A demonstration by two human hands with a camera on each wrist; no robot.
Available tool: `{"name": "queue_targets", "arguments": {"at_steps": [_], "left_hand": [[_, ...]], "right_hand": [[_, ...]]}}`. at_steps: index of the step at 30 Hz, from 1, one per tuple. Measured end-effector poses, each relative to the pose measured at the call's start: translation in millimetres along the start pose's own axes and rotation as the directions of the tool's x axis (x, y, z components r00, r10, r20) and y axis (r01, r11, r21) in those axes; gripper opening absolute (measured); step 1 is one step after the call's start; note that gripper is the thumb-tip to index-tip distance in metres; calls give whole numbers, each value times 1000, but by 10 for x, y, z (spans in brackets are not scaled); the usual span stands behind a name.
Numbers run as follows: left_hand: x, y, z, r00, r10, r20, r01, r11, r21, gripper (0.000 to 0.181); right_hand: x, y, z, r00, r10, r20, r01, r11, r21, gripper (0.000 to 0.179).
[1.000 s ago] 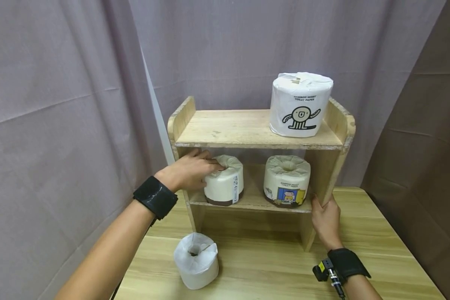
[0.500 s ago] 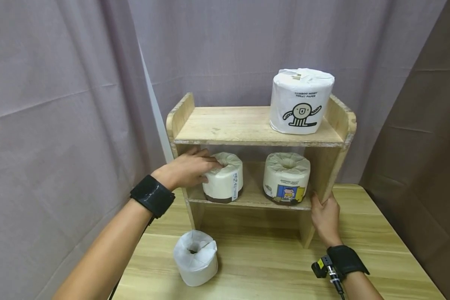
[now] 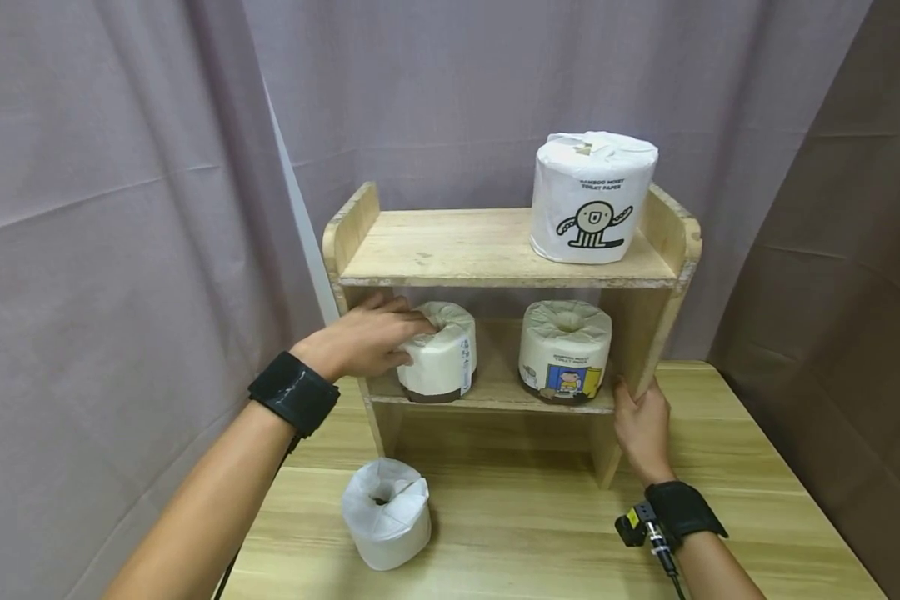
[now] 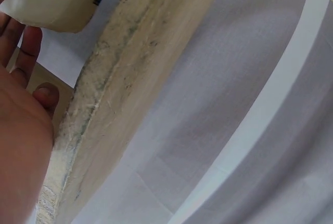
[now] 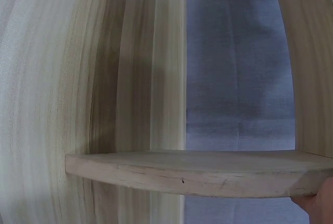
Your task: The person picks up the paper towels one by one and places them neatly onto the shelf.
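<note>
In the head view, my left hand (image 3: 367, 336) pinches a wrapped toilet paper roll (image 3: 438, 354) at the left end of the middle shelf. Its fingers reach over the top by the core hole, and the thumb lies at the near left side. The left wrist view catches only part of this roll (image 4: 54, 3), beside the fingers. My right hand (image 3: 645, 425) grips the right side panel of the small wooden shelf unit (image 3: 435, 268), its fingers partly hidden behind the panel. A second roll with a cartoon print (image 3: 566, 354) stands at the right of the middle shelf.
A larger white toilet paper roll (image 3: 595, 200) stands at the right end of the top shelf. Another white-wrapped roll (image 3: 387, 517) sits on the wooden table (image 3: 510, 542) in front of the unit's left foot. Grey curtains (image 3: 450, 92) hang behind and at the left.
The head view has shifted slightly. The roll under my left hand has turned a little, its printed strip now nearer the right edge. My right hand keeps its grip on the panel.
</note>
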State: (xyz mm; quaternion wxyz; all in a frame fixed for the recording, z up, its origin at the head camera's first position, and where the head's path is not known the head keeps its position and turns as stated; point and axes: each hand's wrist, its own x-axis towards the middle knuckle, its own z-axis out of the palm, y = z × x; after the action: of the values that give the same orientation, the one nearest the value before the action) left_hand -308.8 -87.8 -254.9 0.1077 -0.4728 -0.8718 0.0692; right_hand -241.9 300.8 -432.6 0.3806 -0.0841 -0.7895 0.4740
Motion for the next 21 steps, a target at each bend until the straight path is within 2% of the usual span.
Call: {"name": "queue_targets", "arguments": {"at_steps": [3,11,16,21], "left_hand": [[-5,10,-8,1000,-8,-2,8,1000,-3,56],[10,18,-10,998,-12,-63,9,999,-49,52],[43,64,7,996,-8,-88,7,1000,-13,51],[90,104,34,996,-37,-81,38,999,12,51]], "right_hand": [[-5,-9,2,1000,-3,-4,3,1000,1,29],[0,-7,0,1000,-1,4,1,1000,13,30],[4,14,5,1000,7,-1,-7,1000,14,31],[5,21,5,1000,14,4,-14,1000,13,33]]}}
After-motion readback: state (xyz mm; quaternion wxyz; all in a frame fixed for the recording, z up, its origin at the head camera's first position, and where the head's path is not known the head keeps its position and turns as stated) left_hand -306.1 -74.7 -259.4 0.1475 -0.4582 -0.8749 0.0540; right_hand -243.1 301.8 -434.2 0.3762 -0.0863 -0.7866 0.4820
